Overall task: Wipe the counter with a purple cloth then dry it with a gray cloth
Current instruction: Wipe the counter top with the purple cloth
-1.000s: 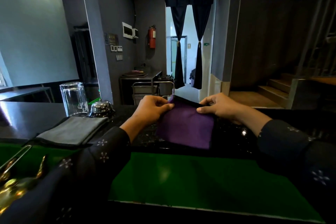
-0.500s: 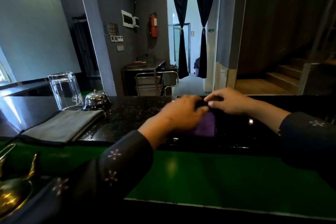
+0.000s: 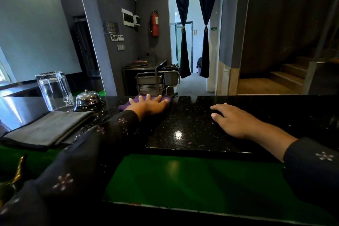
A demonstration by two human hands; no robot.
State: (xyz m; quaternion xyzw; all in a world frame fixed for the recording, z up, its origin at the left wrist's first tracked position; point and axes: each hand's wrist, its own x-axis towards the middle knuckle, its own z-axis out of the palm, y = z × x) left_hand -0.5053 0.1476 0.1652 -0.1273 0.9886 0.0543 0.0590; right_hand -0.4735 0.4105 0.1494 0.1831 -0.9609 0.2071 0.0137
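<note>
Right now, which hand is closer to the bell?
Left. The left hand presses flat on the purple cloth just right of the bell. The right hand rests on the counter, much farther right.

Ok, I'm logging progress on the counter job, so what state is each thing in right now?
purple cloth: flat on the counter, pressed under the left hand.
left hand: fingers spread, straight, on the cloth.
right hand: resting on the bare counter, holding nothing.
gray cloth: folded, untouched, at the left.
glass: upside down, empty.
bell: upright, beside the glass.
counter: glossy.
</note>
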